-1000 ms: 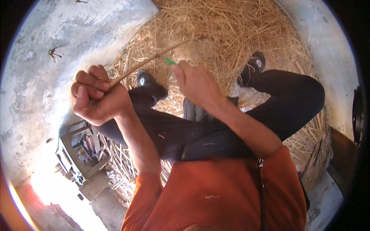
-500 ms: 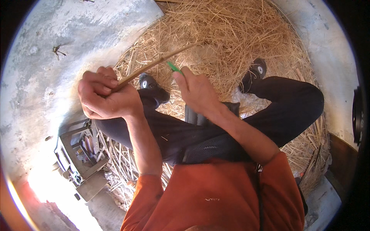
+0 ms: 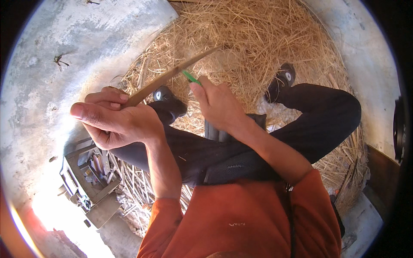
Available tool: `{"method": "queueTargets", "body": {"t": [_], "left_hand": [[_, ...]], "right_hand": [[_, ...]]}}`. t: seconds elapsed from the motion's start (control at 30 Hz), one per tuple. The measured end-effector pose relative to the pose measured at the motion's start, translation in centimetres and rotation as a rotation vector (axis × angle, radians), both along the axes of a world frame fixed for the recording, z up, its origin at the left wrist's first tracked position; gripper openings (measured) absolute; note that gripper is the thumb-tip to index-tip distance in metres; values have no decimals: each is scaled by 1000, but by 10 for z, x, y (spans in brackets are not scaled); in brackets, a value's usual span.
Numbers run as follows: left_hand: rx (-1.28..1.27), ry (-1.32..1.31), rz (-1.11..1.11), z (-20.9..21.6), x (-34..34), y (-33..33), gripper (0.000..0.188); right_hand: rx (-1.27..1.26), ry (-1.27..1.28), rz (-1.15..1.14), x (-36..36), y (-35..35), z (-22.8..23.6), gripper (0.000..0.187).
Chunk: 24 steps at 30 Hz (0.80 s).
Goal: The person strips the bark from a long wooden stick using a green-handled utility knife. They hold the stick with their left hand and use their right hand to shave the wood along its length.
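Observation:
My left hand [image 3: 124,122] grips the near end of a long tan strip [image 3: 165,76], which looks like split bamboo. The thumb sticks out to the left, while the fingers curl around the strip. From there the strip slants up and away to the right, tapering to its far end above the straw. Closed around a small bright green tool [image 3: 190,77], my right hand [image 3: 221,103] is just right of the strip's middle. The tool's tip points at the strip; whether they touch I cannot tell. My fingers hide the rest of the tool, so its kind is unclear.
Loose straw and shavings [image 3: 266,30] cover the floor ahead. My legs [image 3: 318,105] are bent and spread, with dark shoes [image 3: 282,79] on the straw. A wooden box [image 3: 86,172] of small items stands at left, near a bright sunlit patch. Pale walls [image 3: 77,38] curve around.
The strip has turned to show a broader face. My left thumb has swung out to the left, and the left hand is slightly nearer. My right hand has shifted a little left.

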<state>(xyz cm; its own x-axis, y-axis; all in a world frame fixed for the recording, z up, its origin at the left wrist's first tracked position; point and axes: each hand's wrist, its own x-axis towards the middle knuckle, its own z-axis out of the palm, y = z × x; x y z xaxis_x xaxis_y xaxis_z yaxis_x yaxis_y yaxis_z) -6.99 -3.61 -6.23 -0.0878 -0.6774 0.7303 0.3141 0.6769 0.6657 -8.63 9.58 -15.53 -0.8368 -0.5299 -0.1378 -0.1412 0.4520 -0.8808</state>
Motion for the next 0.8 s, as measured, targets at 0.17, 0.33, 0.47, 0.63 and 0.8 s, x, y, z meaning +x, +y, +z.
{"method": "queueTargets", "body": {"t": [0.17, 0.33, 0.47, 0.63, 0.8], "left_hand": [[-13, -8, 13, 0, -2, -2, 50], [-3, 6, -8, 1, 0, -3, 50], [31, 11, -18, 0, -4, -7, 50], [37, 34, -54, 1, -3, -5, 51], [46, 52, -46, 2, -1, -9, 50]], "right_hand": [[154, 77, -71, -26, 5, -45, 40], [166, -32, 40, -18, -2, -12, 44], [324, -26, -72, -46, 11, -66, 47], [263, 41, -22, -47, 7, -63, 46], [431, 39, 63, -75, 16, -114, 32]]}}
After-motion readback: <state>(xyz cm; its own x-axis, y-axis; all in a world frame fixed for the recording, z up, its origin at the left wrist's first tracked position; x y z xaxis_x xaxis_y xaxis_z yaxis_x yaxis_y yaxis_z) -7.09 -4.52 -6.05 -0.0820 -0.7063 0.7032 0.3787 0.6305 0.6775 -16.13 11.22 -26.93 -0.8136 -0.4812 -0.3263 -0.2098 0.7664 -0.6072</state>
